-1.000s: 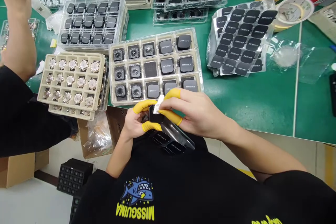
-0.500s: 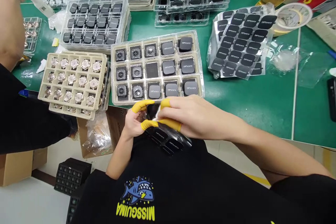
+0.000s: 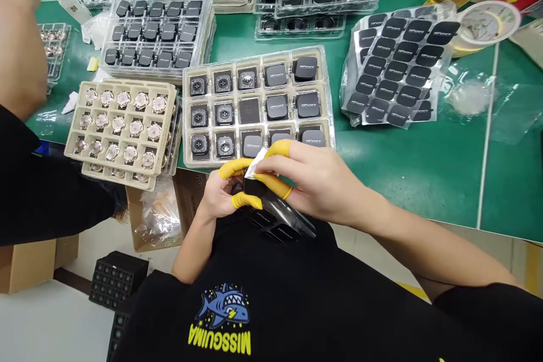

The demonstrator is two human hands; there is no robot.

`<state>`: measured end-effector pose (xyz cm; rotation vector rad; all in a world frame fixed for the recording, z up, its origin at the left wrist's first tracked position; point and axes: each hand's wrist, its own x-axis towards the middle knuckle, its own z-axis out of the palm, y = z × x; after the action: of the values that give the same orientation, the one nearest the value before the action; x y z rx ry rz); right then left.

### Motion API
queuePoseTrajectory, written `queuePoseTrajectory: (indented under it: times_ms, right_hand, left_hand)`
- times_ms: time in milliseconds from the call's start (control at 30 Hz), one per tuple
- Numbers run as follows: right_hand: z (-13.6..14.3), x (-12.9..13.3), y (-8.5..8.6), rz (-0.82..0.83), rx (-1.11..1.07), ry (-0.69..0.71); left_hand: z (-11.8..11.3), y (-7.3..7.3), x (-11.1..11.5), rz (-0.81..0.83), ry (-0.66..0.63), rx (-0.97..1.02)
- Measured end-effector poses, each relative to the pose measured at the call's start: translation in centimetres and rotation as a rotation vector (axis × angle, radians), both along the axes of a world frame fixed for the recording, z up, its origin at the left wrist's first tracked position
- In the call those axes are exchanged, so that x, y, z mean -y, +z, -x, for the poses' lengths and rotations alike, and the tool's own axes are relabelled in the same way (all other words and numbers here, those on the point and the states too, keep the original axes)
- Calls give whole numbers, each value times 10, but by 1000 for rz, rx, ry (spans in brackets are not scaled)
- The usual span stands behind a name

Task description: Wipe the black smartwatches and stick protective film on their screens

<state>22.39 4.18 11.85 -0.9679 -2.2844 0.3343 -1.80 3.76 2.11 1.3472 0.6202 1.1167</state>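
My left hand (image 3: 215, 195), with yellow finger cots, grips a dark smartwatch body (image 3: 251, 185) between thumb and fingers; much of it is hidden. A folded white wipe (image 3: 257, 163) is pinched in my right hand (image 3: 318, 178), against the top of the watch. Below both hands, a curved glossy sheet of black square stickers (image 3: 292, 226) lies against my shirt; what supports it is hidden. Just beyond my fingers sits a clear-and-beige tray (image 3: 328, 87) of smartwatches, some showing their backs, others covered with black labelled squares. One middle compartment holds only a dark pad.
To the right are sticker sheets (image 3: 387, 89) and a tape roll (image 3: 487, 22). Trays of round watches (image 3: 117, 124) stand at left, with stacked trays (image 3: 159, 31) behind. A co-worker's arm (image 3: 21, 56) reaches in at far left. Below the table edge is a cardboard box (image 3: 138, 220).
My right hand has lifted slightly with the wipe, which now shows more at the top of the watch. The co-worker's hand has moved up and left, off the white bottle.
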Motion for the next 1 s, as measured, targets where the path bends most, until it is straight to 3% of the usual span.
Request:
queuePoseTrajectory:
  times_ms: [100,233,400,500,733,833,1000]
  right_hand:
    - [8,4,-6,8,-19,56]
    - [0,6,0,130,20,223]
    - [-24,9,10,99,154,101]
    - [-26,11,12,77,15,51]
    - [4,18,8,-11,3,174]
    - [20,21,2,-34,-15,104]
    - [19,14,-7,-42,51,-193]
  left_hand:
    - [1,-4,1,-38,30,6]
    - [2,-7,4,-64,93,29]
    - [10,-2,9,69,213,-5]
    - [9,3,7,74,179,18]
    - [3,5,5,-51,51,17]
    - [5,0,9,-83,46,-41]
    - [7,-4,12,-28,174,2]
